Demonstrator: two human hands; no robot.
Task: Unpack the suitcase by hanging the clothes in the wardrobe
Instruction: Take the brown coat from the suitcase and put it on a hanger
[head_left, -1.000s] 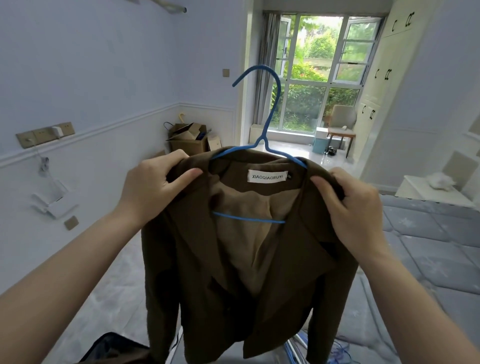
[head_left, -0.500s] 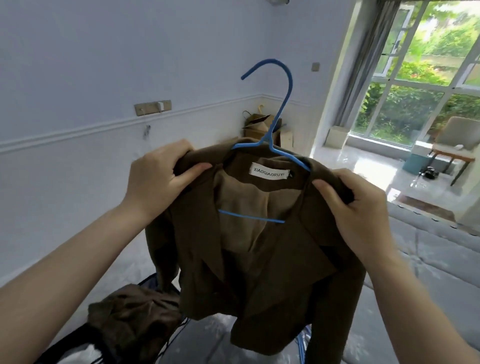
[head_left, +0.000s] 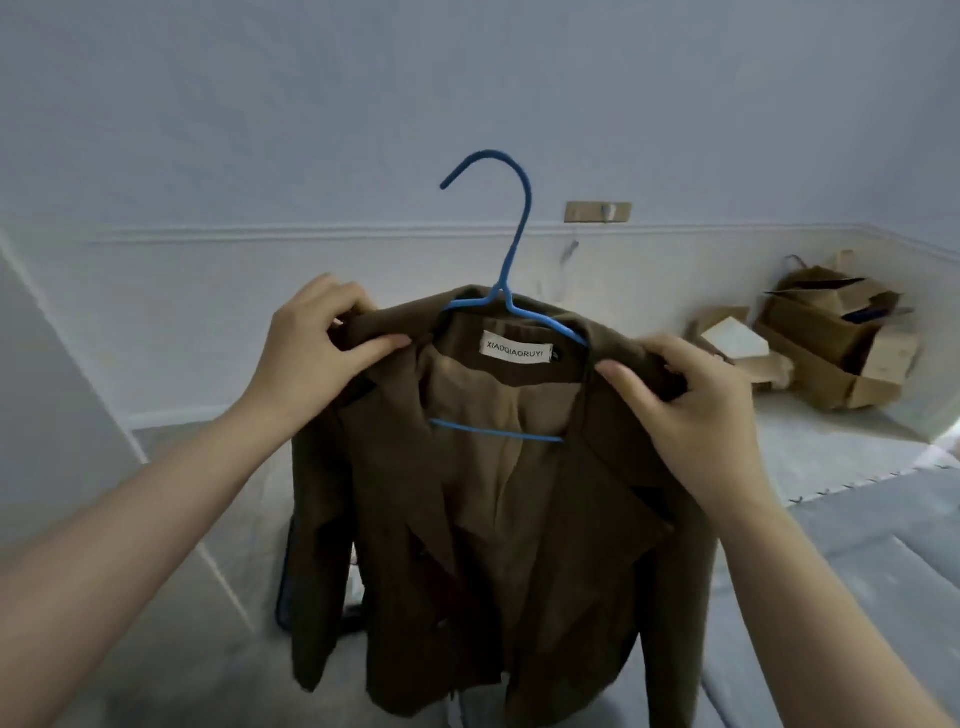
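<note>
Pale blue wall (head_left: 260, 130) fills the background. My left hand (head_left: 306, 358) and right hand (head_left: 696, 410) each pinch a shoulder of the brown jacket (head_left: 467, 519), held up before me on its blue hanger (head_left: 514, 249). Cardboard boxes (head_left: 831, 338) sit far right.

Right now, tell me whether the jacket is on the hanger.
On: the blue hanger sits inside the brown jacket, hook above the collar.

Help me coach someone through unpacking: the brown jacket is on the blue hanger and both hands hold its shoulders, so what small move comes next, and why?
Probably shift one hand to the blue hanger: the left hand and right hand both grip the brown jacket at its shoulders, the hook is free, and no wardrobe rail is in view.
</note>
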